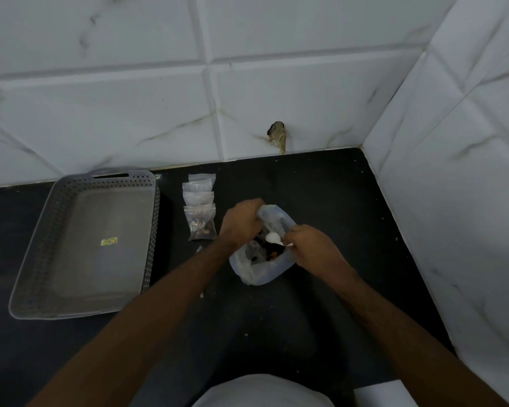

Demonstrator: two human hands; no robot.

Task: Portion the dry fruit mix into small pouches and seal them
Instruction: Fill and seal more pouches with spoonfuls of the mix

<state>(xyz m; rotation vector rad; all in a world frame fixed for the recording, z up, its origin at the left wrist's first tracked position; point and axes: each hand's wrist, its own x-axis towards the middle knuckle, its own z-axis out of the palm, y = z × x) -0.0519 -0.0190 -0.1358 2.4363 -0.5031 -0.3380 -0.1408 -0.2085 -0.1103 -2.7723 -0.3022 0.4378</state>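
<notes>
A clear plastic container (260, 271) of dry fruit mix stands on the black counter, mid-frame. My left hand (241, 220) reaches over its far left rim with fingers closed; a small pouch may be in it, but I cannot make it out. A white plastic spoon (274, 238) hovers over the mix, pinched by my right hand (309, 245) at the container's right rim. Left of the container, small clear pouches (200, 201) lie in an overlapping row; the nearest filled pouch (202, 226) holds dark fruit mix.
A grey perforated plastic basket (41, 254) sits at the left with only a small yellow sticker inside. White marble-look tiled walls close off the back and right side. A chipped hole (278, 133) marks the back wall. Small scraps lie near my left forearm.
</notes>
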